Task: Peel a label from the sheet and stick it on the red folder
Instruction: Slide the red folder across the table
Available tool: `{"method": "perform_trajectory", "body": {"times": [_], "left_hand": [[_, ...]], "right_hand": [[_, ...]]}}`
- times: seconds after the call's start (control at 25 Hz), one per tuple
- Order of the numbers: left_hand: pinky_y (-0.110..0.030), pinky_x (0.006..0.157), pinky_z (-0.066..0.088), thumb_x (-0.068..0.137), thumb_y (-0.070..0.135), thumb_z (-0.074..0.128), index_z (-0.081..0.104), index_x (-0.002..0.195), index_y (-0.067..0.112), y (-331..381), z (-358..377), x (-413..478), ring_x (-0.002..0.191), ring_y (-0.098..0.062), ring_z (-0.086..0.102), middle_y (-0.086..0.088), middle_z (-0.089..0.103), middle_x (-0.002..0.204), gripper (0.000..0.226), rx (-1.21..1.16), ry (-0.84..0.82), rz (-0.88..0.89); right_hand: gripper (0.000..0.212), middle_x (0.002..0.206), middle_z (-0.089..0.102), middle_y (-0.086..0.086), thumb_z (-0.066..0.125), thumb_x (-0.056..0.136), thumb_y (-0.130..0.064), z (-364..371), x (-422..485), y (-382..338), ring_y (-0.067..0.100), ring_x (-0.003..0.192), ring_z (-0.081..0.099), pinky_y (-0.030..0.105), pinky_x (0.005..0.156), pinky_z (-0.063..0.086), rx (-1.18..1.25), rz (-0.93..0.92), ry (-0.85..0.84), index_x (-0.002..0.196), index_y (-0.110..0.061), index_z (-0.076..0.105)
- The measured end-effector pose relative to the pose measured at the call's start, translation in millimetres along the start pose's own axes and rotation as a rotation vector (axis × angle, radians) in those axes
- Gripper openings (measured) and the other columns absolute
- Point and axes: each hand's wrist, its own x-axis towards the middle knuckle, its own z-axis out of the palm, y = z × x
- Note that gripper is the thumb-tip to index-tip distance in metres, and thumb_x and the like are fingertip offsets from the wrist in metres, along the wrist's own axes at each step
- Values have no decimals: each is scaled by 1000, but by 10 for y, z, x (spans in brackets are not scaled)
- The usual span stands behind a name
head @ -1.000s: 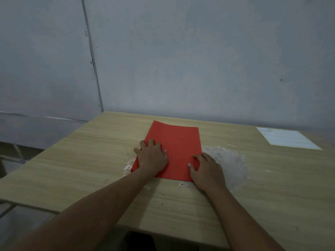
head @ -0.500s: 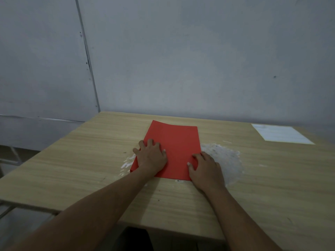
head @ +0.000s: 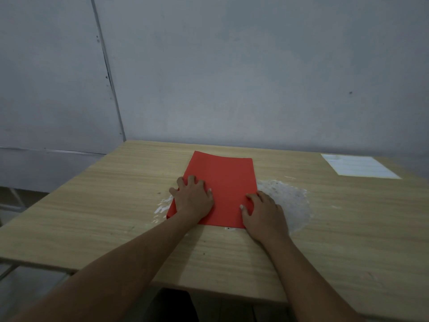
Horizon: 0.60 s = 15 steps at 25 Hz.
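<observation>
— Nothing much has moved since a second ago: both hands sit where they were on the red folder, only my view drifted.

— Fingers?

— Left hand flat, fingers spread, on the folder's near-left corner; right hand open at its near-right edge. Neither pinches anything.

— And the label sheet?

— Far right of the folder on the tabletop, well apart. I'd keep the left pinning the folder and send the right across for it.

Folder corners under hands
</observation>
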Motion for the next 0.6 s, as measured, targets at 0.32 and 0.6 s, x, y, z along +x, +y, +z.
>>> {"method": "perform_trajectory", "body": {"times": [0.32,0.6], "left_hand": [[-55,100,35,87,59,46,54,131,28,-147,-51,54,131,-37,37,-10,37,147,55,-75,-32,-4],[-48,106,40,85,69,49,45,145,26,-398,-78,167,135,-35,39,-10,35,155,75,-87,-76,87]], "right_hand": [[56,158,39,2,40,97,-57,-17,-7,17,20,147,32,41,119,26,16,-3,-8,145,-30,47],[51,153,44,0,42,97,-52,7,20,16,19,142,37,40,116,30,31,0,27,143,-29,49]]}}
